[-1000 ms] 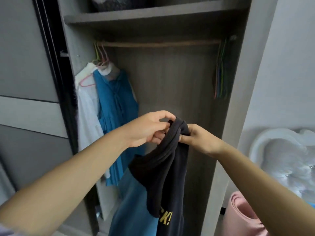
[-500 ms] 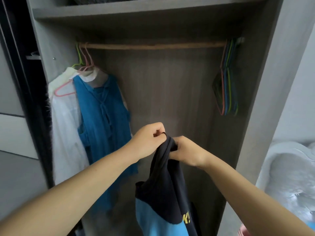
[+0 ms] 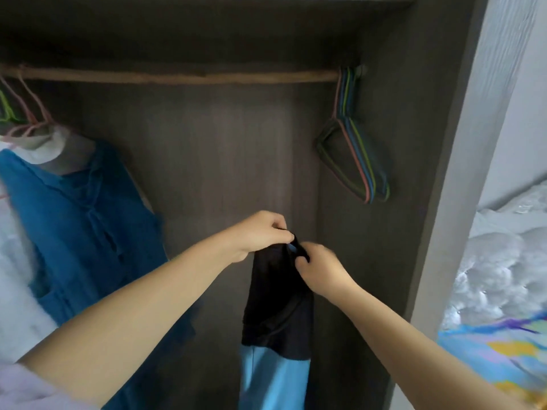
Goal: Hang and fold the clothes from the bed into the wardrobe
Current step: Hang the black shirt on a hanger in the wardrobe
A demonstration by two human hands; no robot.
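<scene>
Left hand [image 3: 260, 235]: reaches into the wardrobe [image 3: 207, 158] from the lower left, fingers curled down and pinching the top edge of the dark garment [image 3: 278, 294].
Right hand [image 3: 321, 267]: comes in from the lower right, just beside the left hand; its fingers are bent and pinch the same bunched top edge from the other side.
Dark garment: soft black knit cloth, gathered to a narrow point between the two hands and hanging straight down in loose folds in front of the wardrobe's back panel. Its lower part is a smooth light blue panel that runs out of view at the bottom.
Rail [image 3: 183, 76]: a round wooden bar running across the top of the wardrobe, below a flat shelf.
Empty hangers [image 3: 355, 161]: a bunch of thin wire hangers coated in pink, blue and green, hooked on the rail's right end and hanging against the side wall, well above the hands.
Blue top [image 3: 80, 220]: matt, slightly crinkled teal cloth, sleeveless in shape, hanging at the left on pink and green hangers.
White garment [image 3: 14, 276]: pale soft cloth at the far left, beside the blue top.
Wardrobe: grey-brown board with a fine vertical wood grain.
Bed [image 3: 503, 276]: at the right, crumpled white bedding, with a bright patterned cloth [image 3: 497, 353] lying lower down.
</scene>
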